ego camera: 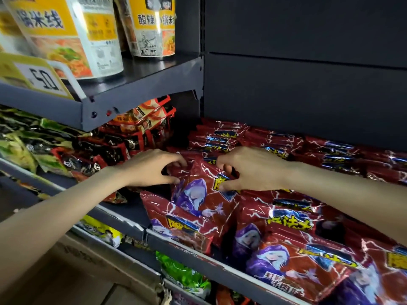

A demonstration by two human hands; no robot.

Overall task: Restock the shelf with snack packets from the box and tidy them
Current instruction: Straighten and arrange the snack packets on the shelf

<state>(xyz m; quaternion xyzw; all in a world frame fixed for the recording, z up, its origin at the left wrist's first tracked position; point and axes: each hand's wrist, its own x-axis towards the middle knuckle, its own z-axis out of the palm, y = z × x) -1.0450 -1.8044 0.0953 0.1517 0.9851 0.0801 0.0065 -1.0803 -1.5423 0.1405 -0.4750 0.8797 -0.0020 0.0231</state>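
Red snack packets with a purple-hooded figure fill the middle shelf (220, 270). One red packet (199, 194) stands tilted near the shelf's left end. My left hand (152, 167) pinches its upper left corner between thumb and fingers. My right hand (248, 168) grips its upper right edge with curled fingers. Several more red packets (293, 256) lie overlapping in front and to the right, and flat stacks of them (222, 139) fill the back of the shelf. The box is out of sight.
Black-and-red packets (114, 148) and green packets (19, 139) lie on the shelf to the left. Yellow noodle cups (72, 34) stand on the upper shelf above a price tag (41, 78). Green packets (182, 276) sit on the lower shelf. A dark back panel (308, 73) rises behind.
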